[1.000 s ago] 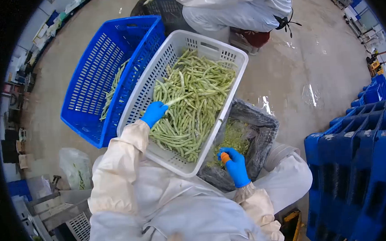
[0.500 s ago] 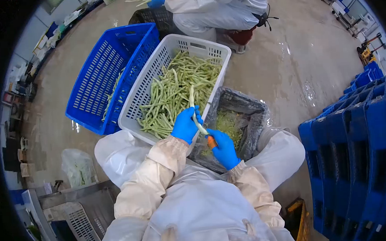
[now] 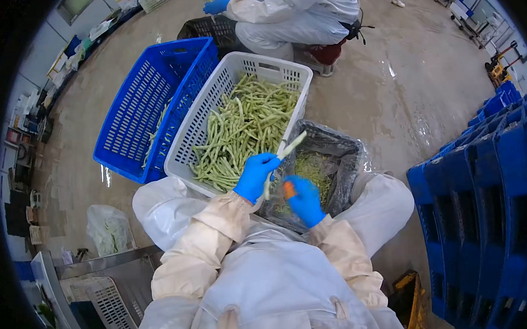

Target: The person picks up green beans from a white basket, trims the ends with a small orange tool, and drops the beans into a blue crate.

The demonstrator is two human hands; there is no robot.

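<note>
My left hand [image 3: 256,177], in a blue glove, is closed around a long pale green bean [image 3: 292,145] that slants up to the right. Its lower end hangs below my fingers. My right hand [image 3: 307,205], also blue-gloved, grips a small tool with an orange handle [image 3: 289,190]; motion blurs it and its blade cannot be made out. The tool is apart from the bean. Beyond my left hand, a white perforated crate [image 3: 197,132] holds a heap of green beans [image 3: 246,121]. Below my right hand, a crate with a dark plastic liner [image 3: 347,154] holds green scraps [image 3: 312,166].
A blue crate [image 3: 124,115] with some beans stands left of the white one. Across from me sits a co-worker [image 3: 294,14] in white, wearing blue gloves. Blue pallets [image 3: 454,214] are stacked at right. A clear plastic bag [image 3: 108,229] lies at left.
The bean has swung from nearly upright to slanting right, and its lower end has come away from the tool. My right hand has turned slightly. Another person's legs have appeared at the top right.
</note>
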